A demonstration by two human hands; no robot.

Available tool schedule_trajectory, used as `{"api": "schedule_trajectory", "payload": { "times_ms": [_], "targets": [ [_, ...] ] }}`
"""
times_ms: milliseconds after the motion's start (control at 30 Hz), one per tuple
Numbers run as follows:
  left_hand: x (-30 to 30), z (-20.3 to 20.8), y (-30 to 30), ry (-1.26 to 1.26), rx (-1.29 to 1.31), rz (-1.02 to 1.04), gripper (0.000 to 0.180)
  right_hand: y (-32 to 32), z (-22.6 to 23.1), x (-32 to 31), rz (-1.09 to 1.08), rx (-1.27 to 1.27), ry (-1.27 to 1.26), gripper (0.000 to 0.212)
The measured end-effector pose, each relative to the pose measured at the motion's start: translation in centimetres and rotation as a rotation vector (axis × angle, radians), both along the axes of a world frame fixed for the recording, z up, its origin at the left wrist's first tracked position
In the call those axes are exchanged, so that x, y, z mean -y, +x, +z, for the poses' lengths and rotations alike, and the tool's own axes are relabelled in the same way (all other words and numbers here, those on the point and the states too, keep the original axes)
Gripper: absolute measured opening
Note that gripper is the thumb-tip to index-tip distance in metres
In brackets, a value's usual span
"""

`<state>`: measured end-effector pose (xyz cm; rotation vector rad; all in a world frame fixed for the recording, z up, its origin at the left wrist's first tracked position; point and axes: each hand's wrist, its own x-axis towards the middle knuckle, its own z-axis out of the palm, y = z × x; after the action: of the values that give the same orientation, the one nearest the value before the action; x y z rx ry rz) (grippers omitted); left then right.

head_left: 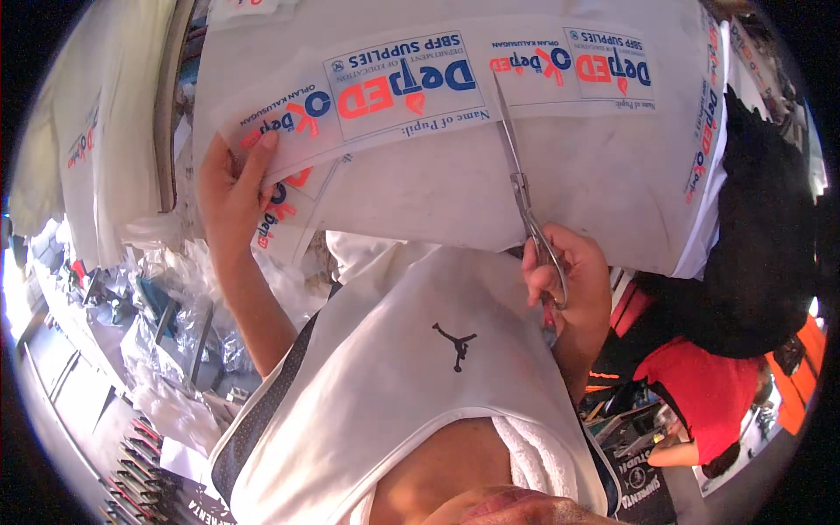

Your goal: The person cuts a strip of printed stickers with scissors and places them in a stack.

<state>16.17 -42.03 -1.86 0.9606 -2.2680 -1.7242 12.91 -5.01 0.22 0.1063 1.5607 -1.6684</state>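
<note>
The long steel scissors point(518, 179) point away from the body, leaning slightly left, at the right end of the translucent white plastic strip with blue-red print point(385, 109). The right hand point(573, 271) is closed around their handles; the left hand point(234, 188), thumb on top, pinches the strip's left end.

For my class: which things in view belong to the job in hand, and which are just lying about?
Job in hand:
scissors, held in the right hand
printed sheet, pinched by the left hand

Lying about:
crumpled clear plastic, left
pale sheeting, far left
black bulky thing, right, kind unclear
</note>
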Motion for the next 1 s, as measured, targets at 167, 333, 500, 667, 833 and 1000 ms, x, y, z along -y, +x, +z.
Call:
{"api": "schedule_trajectory", "payload": {
  "times_ms": [167,333,500,667,833,1000],
  "targets": [
    [0.0,-0.3,0.1,0.01,-0.03,0.018,0.029,0.3,-0.1,0.2,-0.019,-0.065,0.037,0.03],
    [-0.1,-0.1,-0.1,0.006,-0.017,0.003,0.027,0.4,0.6,0.3,-0.029,-0.052,0.168,0.032],
    [0.3,-0.4,0.5,-0.023,0.019,0.013,0.031,0.6,0.2,0.4,-0.057,-0.045,0.246,0.032],
    [0.4,-0.3,0.2,0.004,-0.021,-0.012,0.025,0.7,0.3,0.8,-0.083,-0.065,0.223,0.033],
    [0.8,-0.3,0.2,0.093,-0.022,-0.006,0.025,-0.5,0.4,1.3,-0.015,-0.065,0.191,0.033],
    [1.2,-0.7,0.5,0.179,-0.058,-0.004,0.026,-1.5,0.9,2.0,0.051,-0.068,0.176,0.031]
  ]
}}
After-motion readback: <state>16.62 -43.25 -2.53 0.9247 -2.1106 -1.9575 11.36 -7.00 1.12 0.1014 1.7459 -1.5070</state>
